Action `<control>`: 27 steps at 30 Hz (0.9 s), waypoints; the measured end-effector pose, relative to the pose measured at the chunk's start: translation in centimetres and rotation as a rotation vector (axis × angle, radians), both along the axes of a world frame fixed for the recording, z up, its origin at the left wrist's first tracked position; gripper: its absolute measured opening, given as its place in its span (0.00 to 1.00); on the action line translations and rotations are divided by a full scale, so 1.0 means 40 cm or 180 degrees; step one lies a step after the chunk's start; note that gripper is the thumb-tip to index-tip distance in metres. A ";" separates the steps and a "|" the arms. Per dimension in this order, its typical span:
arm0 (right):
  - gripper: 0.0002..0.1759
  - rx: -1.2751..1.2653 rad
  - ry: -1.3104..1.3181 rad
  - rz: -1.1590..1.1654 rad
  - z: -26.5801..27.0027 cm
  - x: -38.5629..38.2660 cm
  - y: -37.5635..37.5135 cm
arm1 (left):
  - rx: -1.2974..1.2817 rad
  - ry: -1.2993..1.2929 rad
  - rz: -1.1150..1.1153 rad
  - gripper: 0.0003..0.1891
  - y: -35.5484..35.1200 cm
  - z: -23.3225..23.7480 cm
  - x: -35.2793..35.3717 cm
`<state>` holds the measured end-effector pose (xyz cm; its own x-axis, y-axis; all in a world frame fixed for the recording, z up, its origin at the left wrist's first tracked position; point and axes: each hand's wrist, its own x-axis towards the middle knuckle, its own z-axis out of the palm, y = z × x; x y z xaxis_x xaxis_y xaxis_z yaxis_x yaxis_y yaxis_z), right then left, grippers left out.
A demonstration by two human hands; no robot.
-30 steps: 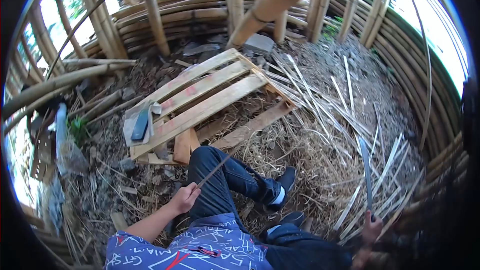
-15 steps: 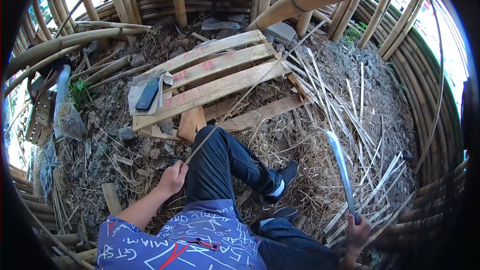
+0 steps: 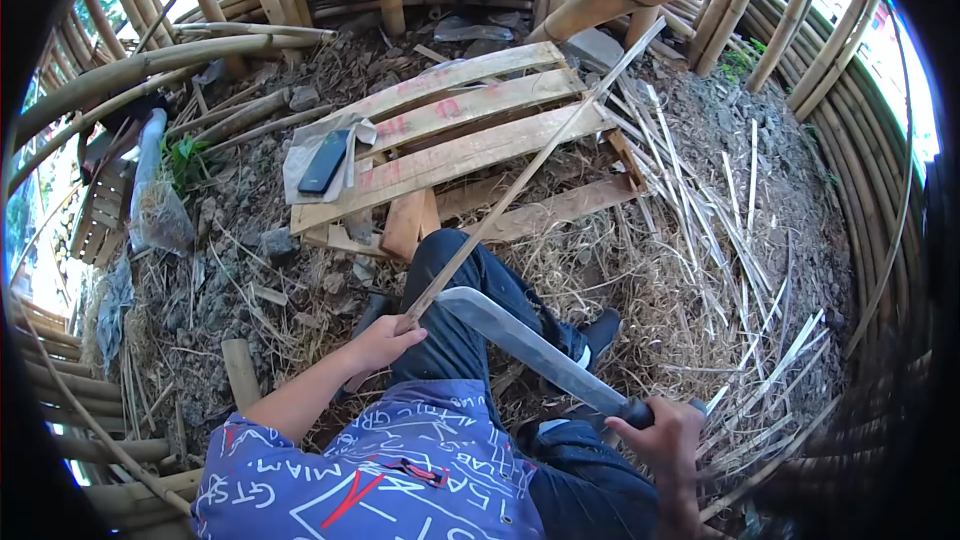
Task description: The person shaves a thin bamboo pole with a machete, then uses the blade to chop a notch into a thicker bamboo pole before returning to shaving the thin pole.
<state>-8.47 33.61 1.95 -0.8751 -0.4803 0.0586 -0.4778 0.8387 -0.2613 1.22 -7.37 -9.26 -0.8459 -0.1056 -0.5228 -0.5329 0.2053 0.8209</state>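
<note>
Two closed fists: the left hand (image 3: 385, 342) grips the near end of a bamboo strip (image 3: 530, 175) slanting toward one o'clock over the raised knee (image 3: 455, 260), while the right hand (image 3: 665, 432) clenches the machete (image 3: 530, 345), its blade angled toward ten o'clock, tip just beside that strip.

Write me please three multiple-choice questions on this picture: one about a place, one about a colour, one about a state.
1. Where does the phone lie?
A) on the wooden pallet
B) in the straw
C) on the person's knee

2. What colour is the shirt mainly?
A) yellow
B) blue
C) green

3. How is the machete now?
A) lying on the ground
B) stuck in a pole
C) gripped in the right hand

Answers:
1 A: the phone rests on a pale sheet at the pallet's left end.
2 B: the cloth is blue with white lettering.
3 C: the fingers close round its handle, with the blade tip near the bamboo strip that the left hand holds.
</note>
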 end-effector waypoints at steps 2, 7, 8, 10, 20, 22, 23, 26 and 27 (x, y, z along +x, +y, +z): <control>0.30 0.0049 -0.0042 0.0091 0.006 0.004 -0.013 | -0.0264 0.0272 -0.0099 0.13 0.008 -0.011 0.010; 0.31 -0.0462 -0.0308 -0.0225 0.018 0.015 -0.018 | -0.0084 0.0174 -0.0378 0.09 0.063 0.055 -0.008; 0.31 -0.0635 -0.0479 -0.0385 0.019 0.014 -0.018 | 0.0060 0.0193 -0.0477 0.09 0.085 0.073 -0.018; 0.30 -0.0566 -0.0562 -0.0545 0.017 0.012 -0.020 | 0.0200 0.0045 -0.0594 0.08 0.133 0.094 -0.045; 0.30 -0.0852 -0.0111 -0.0389 0.054 0.024 -0.025 | 0.1057 0.0665 -0.1329 0.11 0.401 0.114 -0.170; 0.31 -0.0833 -0.0177 -0.0400 0.050 0.025 -0.015 | 0.0584 0.0407 -0.1826 0.08 0.420 0.171 -0.185; 0.32 -0.0793 -0.0263 -0.0507 0.050 0.022 -0.008 | 0.0392 0.0395 -0.2042 0.07 0.433 0.201 -0.187; 0.34 -0.0865 -0.0183 -0.0626 0.053 0.009 0.030 | 0.0869 0.0619 -0.1987 0.09 0.461 0.191 -0.181; 0.30 -0.0931 -0.0365 -0.0745 0.067 0.011 0.041 | 0.0795 0.0659 -0.2075 0.10 0.462 0.205 -0.181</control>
<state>-8.04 35.25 4.64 -0.9679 -0.2443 0.0589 -0.2361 0.8037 -0.5461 -6.04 11.11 -1.06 -0.7804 0.5552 -0.2878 -0.1948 0.2214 0.9555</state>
